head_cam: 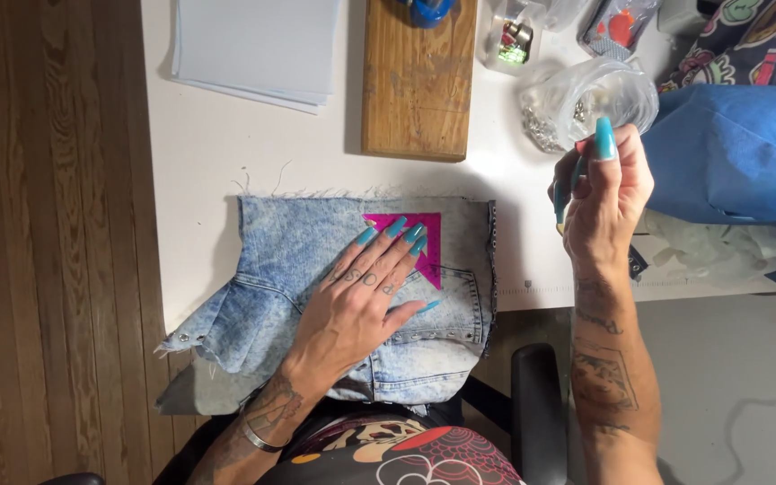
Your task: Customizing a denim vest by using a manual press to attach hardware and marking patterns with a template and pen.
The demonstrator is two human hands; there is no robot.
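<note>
Denim jacket (316, 287), acid-washed w/ a frayed top edge, is spread flat at the near edge of the white table (226, 153), its lower part hanging over toward the person's lap. A magenta triangle patch (428, 235) is laid on the upper right of the denim, just above a stitched pocket seam. The patch is pinned down by the left hand (361, 301): palm flat, fingers spread, fingertips (395, 228) w/ long teal nails resting on the patch's lower left; nothing is gripped, only pressed.

The right hand (605, 193) is raised off the fabric, to the right of the jacket, fingers curled into a pinch. Something small may be held between thumb and fingers, but what it is cannot be told.

Beyond that hand a clear plastic bag of small metal studs (577, 103) is seen, approx. touching a blue cloth (738, 153) at the right edge. A wooden block (419, 76), a stack of white paper (253, 45) and small clear boxes (514, 36) are set further back.

For the step to go well, judged from this: the patch should be kept flat and square to the pocket seam, pressure spread evenly so no corner lifts, and denim underneath smoothed of wrinkles. The nails should be kept clear of the spot being worked.
</note>
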